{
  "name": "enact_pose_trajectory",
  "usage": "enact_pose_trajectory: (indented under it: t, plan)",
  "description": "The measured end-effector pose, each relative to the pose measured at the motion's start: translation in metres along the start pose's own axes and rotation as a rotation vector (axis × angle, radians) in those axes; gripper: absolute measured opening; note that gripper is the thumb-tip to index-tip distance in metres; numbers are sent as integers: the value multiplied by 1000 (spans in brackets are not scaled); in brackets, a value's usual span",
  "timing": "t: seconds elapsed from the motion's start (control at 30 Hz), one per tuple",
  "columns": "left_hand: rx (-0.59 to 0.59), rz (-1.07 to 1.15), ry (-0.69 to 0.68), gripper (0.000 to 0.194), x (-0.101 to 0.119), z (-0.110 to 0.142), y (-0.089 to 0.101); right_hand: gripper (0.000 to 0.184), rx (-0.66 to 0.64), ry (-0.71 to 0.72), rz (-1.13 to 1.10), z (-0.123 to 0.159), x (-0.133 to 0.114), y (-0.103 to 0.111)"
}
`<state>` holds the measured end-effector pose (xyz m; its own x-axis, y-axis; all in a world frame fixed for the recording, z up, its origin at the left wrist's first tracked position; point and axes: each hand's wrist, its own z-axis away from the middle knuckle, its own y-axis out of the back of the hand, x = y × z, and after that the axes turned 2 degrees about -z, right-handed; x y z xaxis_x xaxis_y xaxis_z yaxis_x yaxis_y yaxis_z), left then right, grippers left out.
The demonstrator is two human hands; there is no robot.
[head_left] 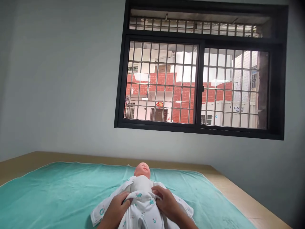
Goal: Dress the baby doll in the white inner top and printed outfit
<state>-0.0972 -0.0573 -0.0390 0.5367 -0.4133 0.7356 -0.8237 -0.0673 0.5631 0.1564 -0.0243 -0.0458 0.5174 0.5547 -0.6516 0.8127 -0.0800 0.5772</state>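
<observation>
A baby doll (142, 171) lies on its back on a teal blanket (59, 187), head pointing away from me. It wears a white garment with small teal prints (143, 208), open at the chest. My left hand (116, 208) pinches the garment's left edge near the doll's belly, fingers curled on the cloth. My right hand (168, 202) rests on the doll's other side, fingers bent and pressing the garment's right edge. Both hands sit at the bottom of the view, forearms cut off by the frame.
The blanket covers a wide tan wooden platform (226, 184) that meets a pale grey wall. A black-framed barred window (197, 86) sits above, with red brick buildings outside. The platform's right edge runs diagonally toward the lower right.
</observation>
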Motion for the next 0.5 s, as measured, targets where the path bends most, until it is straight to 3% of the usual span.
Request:
enact_pose_trajectory:
  t: [0.1,0.17,0.33,0.5]
  plan:
    - [27,-62,27,35,15,-12,8,32,-11,-88,-75,-19,-3,3]
    - [26,7,35,38,14,-20,7,24,44,-145,-121,-29,1,-1]
    - [101,283,109,46,-12,-20,-10,17,187,-267,-264,-27,25,-27]
    - [64,458,237,46,-28,-8,-18,20,187,-259,-422,-14,33,-33]
